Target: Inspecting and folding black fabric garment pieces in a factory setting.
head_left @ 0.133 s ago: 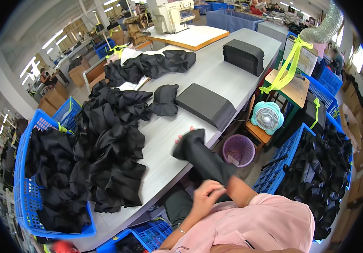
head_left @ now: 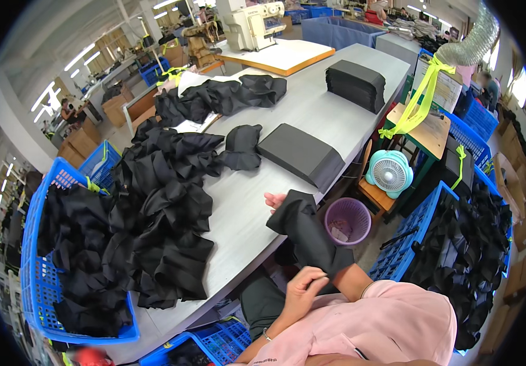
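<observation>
Cloth tube, near: plain black. Shirt: pale pink. Left basket: blue. Right fan: turquoise. Bin: purple.

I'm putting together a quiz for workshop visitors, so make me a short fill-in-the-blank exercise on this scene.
The left hand touches black fabric around the person's ____ forearm.
In the picture, the purple basket appears to the ____ of the turquoise fan.
The leftmost crate is coloured ____.

Missing words: right; left; blue.
</observation>
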A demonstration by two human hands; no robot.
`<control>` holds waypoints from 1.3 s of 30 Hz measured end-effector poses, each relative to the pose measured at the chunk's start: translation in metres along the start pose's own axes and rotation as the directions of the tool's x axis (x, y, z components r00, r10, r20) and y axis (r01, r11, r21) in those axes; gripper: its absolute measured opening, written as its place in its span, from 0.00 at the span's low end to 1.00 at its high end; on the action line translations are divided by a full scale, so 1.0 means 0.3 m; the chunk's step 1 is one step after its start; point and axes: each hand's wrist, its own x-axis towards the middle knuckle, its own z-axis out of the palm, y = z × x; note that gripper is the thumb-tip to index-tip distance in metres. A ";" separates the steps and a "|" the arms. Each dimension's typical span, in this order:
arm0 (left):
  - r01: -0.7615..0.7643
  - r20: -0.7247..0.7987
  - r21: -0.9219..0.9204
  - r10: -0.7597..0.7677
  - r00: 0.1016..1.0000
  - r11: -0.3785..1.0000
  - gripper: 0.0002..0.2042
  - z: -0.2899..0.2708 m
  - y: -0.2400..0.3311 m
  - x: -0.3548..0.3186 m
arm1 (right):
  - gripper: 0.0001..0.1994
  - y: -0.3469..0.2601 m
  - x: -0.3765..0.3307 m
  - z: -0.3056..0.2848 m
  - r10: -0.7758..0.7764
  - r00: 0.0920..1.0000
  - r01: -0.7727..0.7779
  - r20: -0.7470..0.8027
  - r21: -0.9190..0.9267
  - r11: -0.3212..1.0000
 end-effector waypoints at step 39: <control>0.327 -0.037 -0.748 -0.528 0.848 0.578 0.16 -0.304 -0.032 0.072 | 0.13 -0.076 -0.389 0.156 0.170 0.985 -0.146 0.029 -0.389 0.910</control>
